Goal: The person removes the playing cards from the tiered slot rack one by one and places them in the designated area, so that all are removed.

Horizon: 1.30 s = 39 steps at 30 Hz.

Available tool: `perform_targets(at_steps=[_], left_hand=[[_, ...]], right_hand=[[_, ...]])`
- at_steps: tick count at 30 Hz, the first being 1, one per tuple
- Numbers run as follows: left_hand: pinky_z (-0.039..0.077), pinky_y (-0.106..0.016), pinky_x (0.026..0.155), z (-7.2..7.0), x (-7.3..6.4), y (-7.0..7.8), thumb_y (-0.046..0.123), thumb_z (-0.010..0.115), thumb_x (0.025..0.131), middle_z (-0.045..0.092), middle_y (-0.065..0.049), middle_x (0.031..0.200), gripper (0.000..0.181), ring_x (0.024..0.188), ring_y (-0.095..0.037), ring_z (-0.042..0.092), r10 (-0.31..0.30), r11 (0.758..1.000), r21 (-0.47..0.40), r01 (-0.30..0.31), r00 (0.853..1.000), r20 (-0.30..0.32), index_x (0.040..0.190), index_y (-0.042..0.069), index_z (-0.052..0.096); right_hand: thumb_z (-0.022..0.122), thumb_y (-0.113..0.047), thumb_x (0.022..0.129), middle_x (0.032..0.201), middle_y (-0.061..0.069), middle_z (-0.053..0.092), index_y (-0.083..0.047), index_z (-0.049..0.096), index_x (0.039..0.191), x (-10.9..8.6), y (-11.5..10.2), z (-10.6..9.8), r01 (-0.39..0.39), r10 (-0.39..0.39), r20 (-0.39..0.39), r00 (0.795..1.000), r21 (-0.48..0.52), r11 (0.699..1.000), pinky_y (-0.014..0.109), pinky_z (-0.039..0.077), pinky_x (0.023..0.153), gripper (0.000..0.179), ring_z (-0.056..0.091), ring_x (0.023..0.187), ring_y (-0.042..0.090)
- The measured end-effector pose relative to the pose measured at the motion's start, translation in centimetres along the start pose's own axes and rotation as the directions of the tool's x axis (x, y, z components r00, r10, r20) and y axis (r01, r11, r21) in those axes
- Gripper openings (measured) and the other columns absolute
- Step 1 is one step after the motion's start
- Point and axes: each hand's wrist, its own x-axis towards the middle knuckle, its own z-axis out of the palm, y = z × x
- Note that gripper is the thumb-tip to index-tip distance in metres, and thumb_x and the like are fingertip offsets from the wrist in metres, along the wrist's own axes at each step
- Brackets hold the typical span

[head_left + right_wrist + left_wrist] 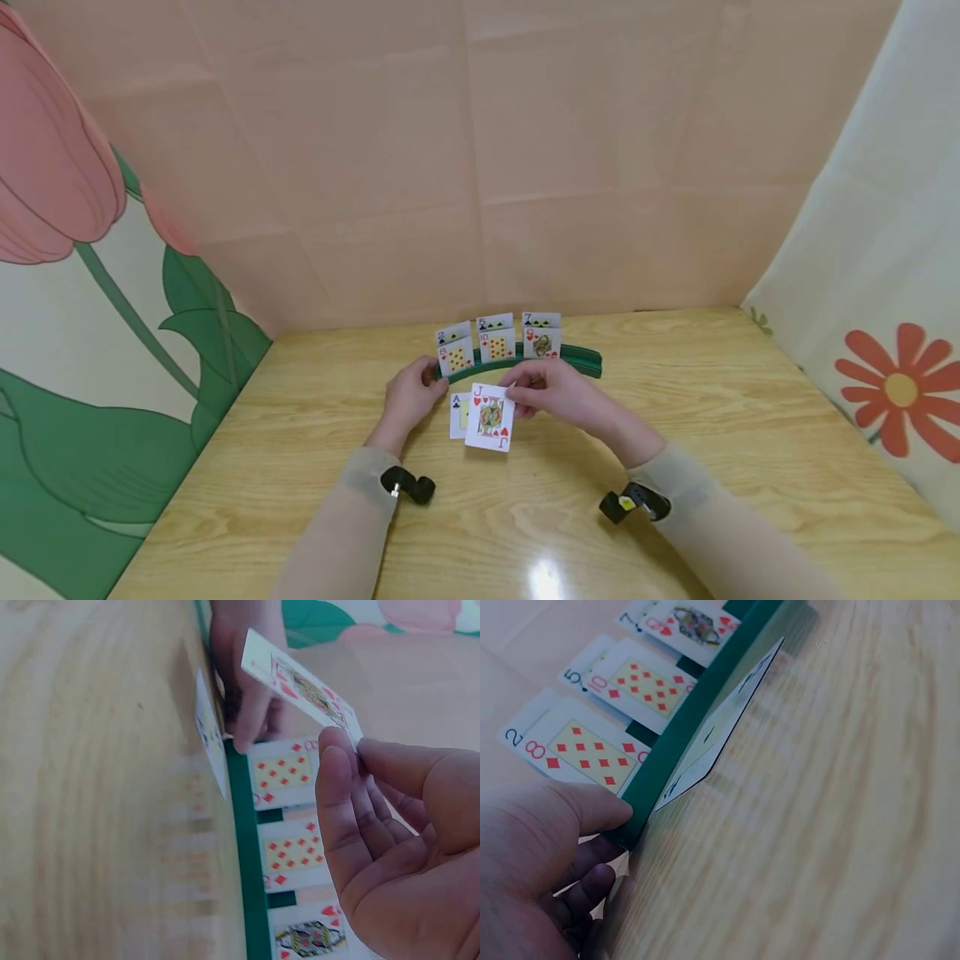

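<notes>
A curved green playing-card holder stands on the table. My left hand grips its left end, thumb on the front face and fingers curled beneath. With thumb and fingertips, my right hand pinches a jack of hearts by its upper right edge, raised in front of the holder. Behind the jack, an ace of clubs is partly hidden, close before the holder's front. Standing in the holder are the eight of diamonds, the ten of diamonds and the queen of hearts.
In a second row behind, slightly higher, stand a two, a five and a seven, all black. The wooden table runs back to a plain pinkish cloth. Flower-printed cloths hang at both sides.
</notes>
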Motion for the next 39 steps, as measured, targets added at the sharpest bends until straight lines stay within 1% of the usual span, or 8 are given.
perform_targets(at_steps=[3, 10, 15, 21, 23, 32, 35, 39], left_hand=[[0.051, -0.044, 0.088, 0.0, 0.1, -0.1, 0.022, 0.079, 0.104, 0.072, -0.006, 0.112, 0.031, 0.095, -0.023, 0.062, -0.003, 1.0, 0.0, 0.003, 1.0, 0.002, 0.132, 0.011, 0.073], [0.053, -0.045, 0.09, 0.0, 0.1, 0.0, 0.023, 0.079, 0.104, 0.073, -0.007, 0.115, 0.033, 0.098, -0.024, 0.064, 0.001, 1.0, -0.002, -0.001, 1.0, 0.004, 0.134, 0.011, 0.073], [0.053, -0.045, 0.089, 0.0, 0.0, 0.1, 0.023, 0.079, 0.103, 0.073, -0.006, 0.115, 0.033, 0.097, -0.023, 0.064, 0.012, 1.0, -0.007, -0.012, 1.0, 0.004, 0.133, 0.011, 0.073], [0.051, -0.046, 0.088, -0.1, 0.0, 0.3, 0.023, 0.078, 0.103, 0.074, -0.007, 0.113, 0.032, 0.095, -0.024, 0.062, 0.037, 0.999, 0.014, -0.037, 0.999, -0.007, 0.131, 0.009, 0.074], [0.051, -0.046, 0.088, -0.1, 0.0, 0.3, 0.023, 0.079, 0.103, 0.073, -0.007, 0.113, 0.031, 0.095, -0.024, 0.062, 0.034, 0.999, 0.012, -0.034, 0.999, -0.006, 0.131, 0.009, 0.073], [0.05, -0.045, 0.088, -0.1, -0.1, 0.2, 0.024, 0.079, 0.104, 0.073, -0.007, 0.114, 0.031, 0.096, -0.025, 0.062, 0.016, 1.0, 0.007, -0.016, 1.0, -0.005, 0.131, 0.01, 0.074], [0.051, -0.045, 0.09, -0.1, -0.1, 0.2, 0.023, 0.078, 0.104, 0.073, -0.007, 0.116, 0.031, 0.098, -0.025, 0.062, 0.011, 1.0, 0.007, -0.011, 1.0, -0.005, 0.132, 0.01, 0.073], [0.051, -0.045, 0.089, -0.1, -0.1, 0.2, 0.023, 0.077, 0.105, 0.074, -0.007, 0.116, 0.031, 0.098, -0.023, 0.063, 0.017, 1.0, 0.009, -0.017, 1.0, -0.007, 0.132, 0.01, 0.074]], right_hand=[[0.071, -0.01, 0.109, 0.096, 0.011, 0.074, -0.004, 0.077, 0.123, 0.2, 0.2, 0.8, -0.003, 0.003, 0.035, 0.999, 0.002, 1.0, 0.054, 0.064, 0.085, 0.016, 0.076, 0.085, 0.024], [0.072, -0.009, 0.108, 0.092, 0.009, 0.075, -0.004, 0.076, 0.117, 0.9, 0.8, 2.8, 0.0, -0.001, 0.114, 0.994, 0.009, 1.0, 0.04, 0.065, 0.077, 0.011, 0.076, 0.082, 0.024], [0.072, -0.009, 0.108, 0.09, 0.009, 0.074, -0.003, 0.075, 0.11, 1.1, 1.1, 3.9, -0.006, 0.007, 0.145, 0.989, -0.01, 1.0, 0.041, 0.064, 0.077, 0.006, 0.075, 0.08, 0.024], [0.075, -0.008, 0.105, 0.09, 0.008, 0.074, -0.003, 0.075, 0.106, 1.0, 1.3, 4.7, -0.039, 0.046, 0.137, 0.99, -0.054, 0.998, 0.042, 0.063, 0.077, 0.004, 0.073, 0.081, 0.025], [0.075, -0.007, 0.105, 0.091, 0.007, 0.073, -0.003, 0.075, 0.106, 1.0, 1.3, 4.8, -0.042, 0.052, 0.134, 0.99, -0.073, 0.996, 0.041, 0.063, 0.077, 0.004, 0.072, 0.082, 0.025], [0.077, -0.008, 0.104, 0.092, 0.002, 0.073, -0.003, 0.075, 0.104, 1.1, 1.4, 5.2, -0.03, 0.051, 0.123, 0.991, -0.166, 0.986, 0.028, 0.055, 0.072, 0.005, 0.065, 0.08, 0.017], [0.078, -0.009, 0.103, 0.092, 0.0, 0.072, -0.006, 0.076, 0.103, 1.2, 1.6, 5.4, -0.031, 0.054, 0.113, 0.992, -0.197, 0.98, 0.029, 0.053, 0.071, 0.004, 0.063, 0.08, 0.015], [0.079, -0.01, 0.102, 0.091, -0.004, 0.072, -0.011, 0.077, 0.1, 1.3, 1.8, 5.6, -0.032, 0.059, 0.094, 0.994, -0.263, 0.964, 0.033, 0.053, 0.077, 0.004, 0.063, 0.082, 0.015]])
